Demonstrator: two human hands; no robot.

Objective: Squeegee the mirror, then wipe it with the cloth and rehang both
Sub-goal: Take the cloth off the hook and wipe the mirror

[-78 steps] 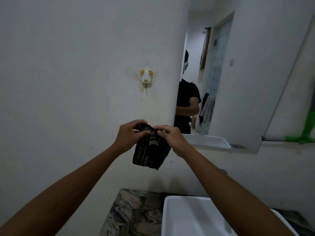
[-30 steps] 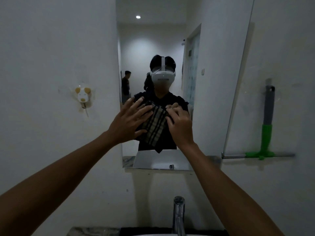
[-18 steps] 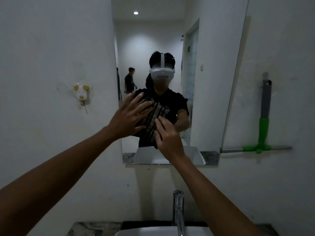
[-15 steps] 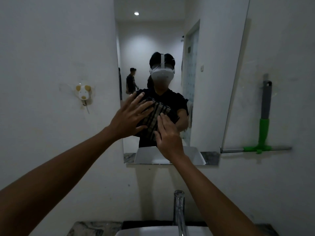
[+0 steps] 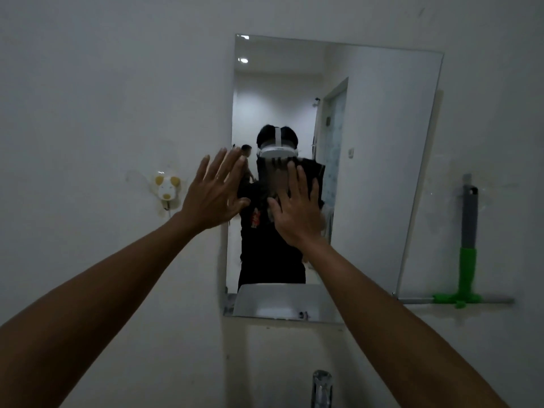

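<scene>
The rectangular mirror hangs on the white wall straight ahead. A dark checked cloth is pressed flat against its glass under my right hand, whose fingers are spread over it. My left hand is open with fingers apart at the mirror's left edge, beside the cloth and off it. The squeegee, grey and green handle with a long metal blade at the bottom, hangs on the wall to the right of the mirror.
A small animal-shaped wall hook sits left of the mirror with nothing on it. A chrome tap rises at the bottom edge. The mirror reflects me and another person behind me.
The cloth has moved up the mirror under my right hand. My left hand has come off the cloth and now sits at the mirror's left edge. The view has tilted upward.
</scene>
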